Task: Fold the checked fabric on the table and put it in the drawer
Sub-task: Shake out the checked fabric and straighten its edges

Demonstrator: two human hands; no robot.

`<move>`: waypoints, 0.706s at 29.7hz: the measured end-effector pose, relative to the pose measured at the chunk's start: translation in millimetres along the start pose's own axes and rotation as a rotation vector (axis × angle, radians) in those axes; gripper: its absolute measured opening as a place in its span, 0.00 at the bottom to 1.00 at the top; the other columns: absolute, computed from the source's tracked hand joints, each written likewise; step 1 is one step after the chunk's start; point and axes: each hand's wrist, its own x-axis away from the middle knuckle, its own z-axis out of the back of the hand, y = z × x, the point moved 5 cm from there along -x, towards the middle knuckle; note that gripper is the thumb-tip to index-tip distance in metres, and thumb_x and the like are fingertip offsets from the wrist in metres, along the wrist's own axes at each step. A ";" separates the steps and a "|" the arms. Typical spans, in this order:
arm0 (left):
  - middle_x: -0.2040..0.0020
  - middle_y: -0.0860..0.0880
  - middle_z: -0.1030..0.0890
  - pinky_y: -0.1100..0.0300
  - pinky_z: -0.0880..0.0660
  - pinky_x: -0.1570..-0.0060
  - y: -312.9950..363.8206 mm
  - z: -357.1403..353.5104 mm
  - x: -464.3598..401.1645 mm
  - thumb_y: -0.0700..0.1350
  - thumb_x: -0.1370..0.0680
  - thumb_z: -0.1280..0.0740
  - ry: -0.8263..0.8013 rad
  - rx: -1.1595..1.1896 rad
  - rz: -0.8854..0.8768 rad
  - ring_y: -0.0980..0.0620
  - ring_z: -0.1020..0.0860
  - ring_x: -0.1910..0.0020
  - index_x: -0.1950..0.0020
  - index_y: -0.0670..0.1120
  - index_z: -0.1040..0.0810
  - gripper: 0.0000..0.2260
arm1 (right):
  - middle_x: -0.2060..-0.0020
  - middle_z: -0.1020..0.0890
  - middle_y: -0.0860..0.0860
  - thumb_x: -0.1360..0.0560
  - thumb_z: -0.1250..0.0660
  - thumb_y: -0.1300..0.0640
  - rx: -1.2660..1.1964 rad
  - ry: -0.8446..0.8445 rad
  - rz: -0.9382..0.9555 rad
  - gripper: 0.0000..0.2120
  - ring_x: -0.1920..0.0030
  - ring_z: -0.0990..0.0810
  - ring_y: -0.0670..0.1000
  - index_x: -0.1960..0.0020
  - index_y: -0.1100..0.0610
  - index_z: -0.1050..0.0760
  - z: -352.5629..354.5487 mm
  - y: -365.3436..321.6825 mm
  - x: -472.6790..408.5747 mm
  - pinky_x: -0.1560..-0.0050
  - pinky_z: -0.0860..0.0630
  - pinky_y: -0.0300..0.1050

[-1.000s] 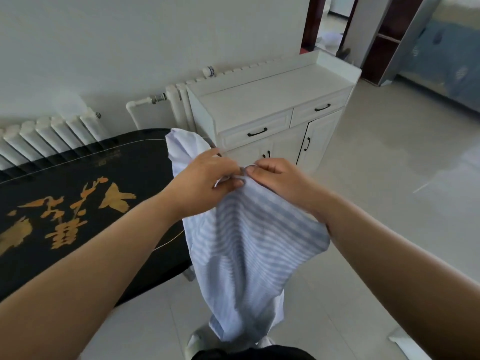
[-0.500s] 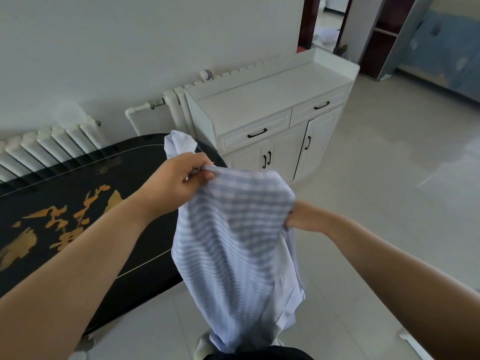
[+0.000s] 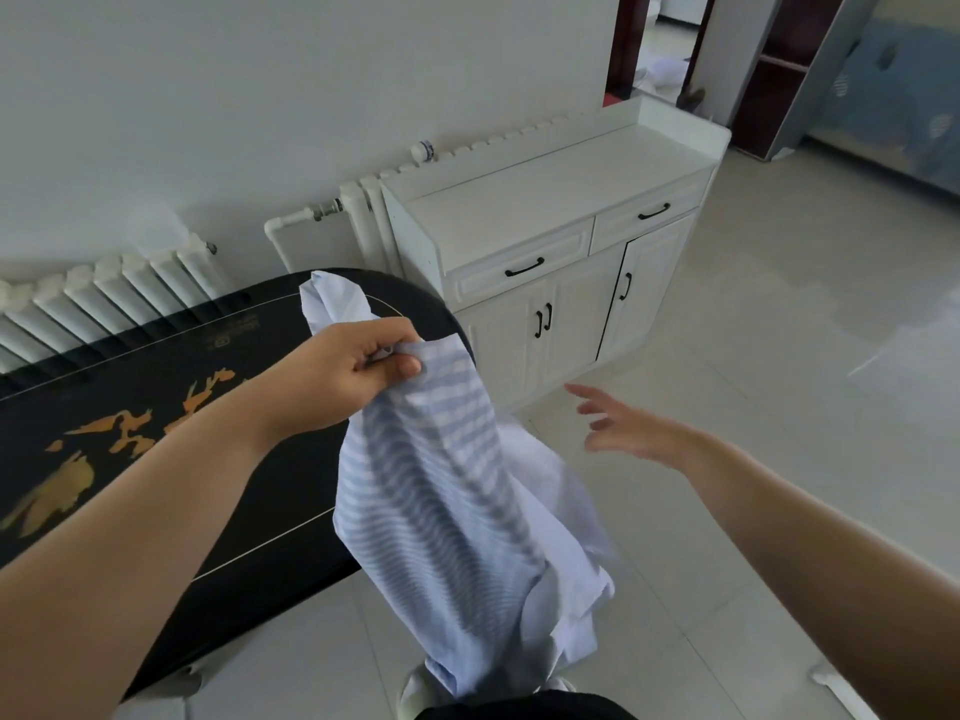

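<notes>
Fingers, left hand (image 3: pixel 358 374): curled tight, pinching a bunched upper edge of the blue-and-white checked fabric (image 3: pixel 457 517) between thumb and forefinger.
Fingers, right hand (image 3: pixel 623 428): spread and loose, holding nothing, blurred, reaching out to the right of the cloth and apart from it.
Fabric position: held in the air in front of the person, above the pale tiled floor (image 3: pixel 779 407), just past the right end of the black lacquered surface with gold painted figures (image 3: pixel 156 433).
Fabric long axis: near vertical, running from the left hand's grip down toward the bottom of the view; the lower end hangs free in loose folds.
Fabric top: a plain pale corner sticks up above the left hand.
Fabric faces: striped check on the side toward the camera, a paler layer showing at the right edge.
Drawer: the white cabinet (image 3: pixel 550 210) stands by the wall beyond the hands; its left drawer with a black handle (image 3: pixel 524 267) is closed.
Behind: white ribbed radiator (image 3: pixel 104 293) along the wall.
</notes>
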 end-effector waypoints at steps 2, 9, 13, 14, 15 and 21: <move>0.68 0.59 0.28 0.75 0.35 0.64 6.7 -3.6 -3.8 0.45 0.20 0.36 -0.055 0.014 0.010 0.62 0.31 0.67 0.60 0.56 0.27 0.10 | 0.29 0.39 0.51 0.27 0.34 0.67 0.137 -0.056 0.058 0.40 0.29 0.38 0.55 0.24 0.44 0.48 -25.3 -16.6 -9.9 0.34 0.34 0.49; 0.68 0.56 0.32 0.73 0.35 0.64 20.7 -13.6 -2.1 0.46 0.21 0.35 -0.233 0.031 0.018 0.60 0.33 0.68 0.57 0.48 0.27 0.06 | 0.41 0.25 0.53 0.26 0.37 0.66 0.311 -0.117 0.314 0.19 0.41 0.28 0.52 0.36 0.59 0.27 -93.9 -62.5 -46.2 0.41 0.31 0.44; 0.68 0.54 0.33 0.70 0.35 0.66 7.3 -7.2 9.5 0.52 0.22 0.36 -0.183 0.026 0.077 0.59 0.35 0.68 0.57 0.50 0.27 0.07 | 0.49 0.19 0.58 0.23 0.36 0.56 0.445 -0.144 0.223 0.11 0.50 0.24 0.55 0.50 0.64 0.24 -96.6 -34.8 -47.8 0.49 0.29 0.46; 0.69 0.55 0.33 0.70 0.36 0.67 4.0 -4.8 12.2 0.52 0.22 0.36 -0.152 0.025 0.084 0.59 0.35 0.69 0.58 0.50 0.27 0.07 | 0.48 0.20 0.59 0.22 0.37 0.51 0.449 -0.133 0.161 0.16 0.48 0.23 0.57 0.48 0.65 0.24 -95.0 -22.4 -47.7 0.47 0.28 0.48; 0.70 0.56 0.33 0.70 0.36 0.67 1.7 -1.7 14.8 0.52 0.22 0.36 -0.124 0.015 0.086 0.59 0.35 0.69 0.59 0.52 0.27 0.07 | 0.48 0.20 0.59 0.22 0.39 0.46 0.434 -0.123 0.102 0.20 0.47 0.23 0.58 0.47 0.65 0.24 -94.2 -11.5 -45.2 0.47 0.29 0.49; 0.67 0.59 0.24 0.61 0.30 0.69 -10.3 10.6 29.4 0.52 0.21 0.37 0.149 -0.326 0.043 0.59 0.28 0.67 0.58 0.59 0.25 0.06 | 0.58 0.19 0.54 0.21 0.39 0.45 0.142 -0.039 -0.092 0.19 0.60 0.23 0.49 0.56 0.60 0.21 -94.6 9.1 -33.7 0.60 0.30 0.40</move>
